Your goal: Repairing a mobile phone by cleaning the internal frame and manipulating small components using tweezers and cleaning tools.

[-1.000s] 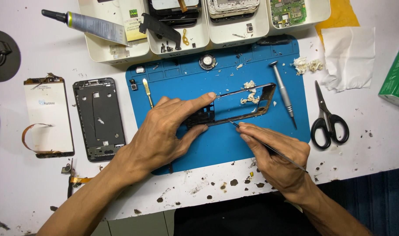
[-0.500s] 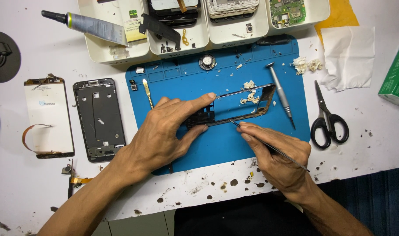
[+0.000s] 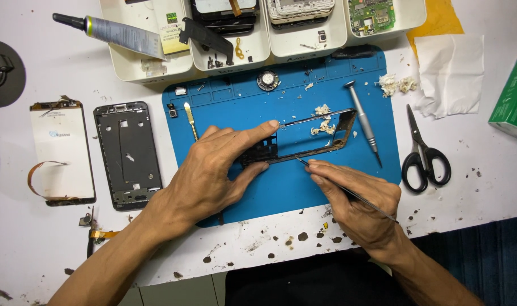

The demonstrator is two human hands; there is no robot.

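My hands working a phone frame on the blue mat.

My left hand point(image 3: 213, 170) pins the black phone frame point(image 3: 315, 136) near the middle of the blue mat point(image 3: 236, 107), forefinger stretched along its upper rail and thumb pressed to its lower rail, the other fingers curled. My right hand point(image 3: 357, 207), at the mat's near edge, closes thumb and fingertips around a thin metal pick point(image 3: 349, 192), whose tip touches the frame's lower rail. On the mat, just right of the frame, lies a small screwdriver point(image 3: 363, 122). Off the mat's right edge lie black scissors point(image 3: 423, 153); off its left edge, a second dark frame point(image 3: 128, 153).
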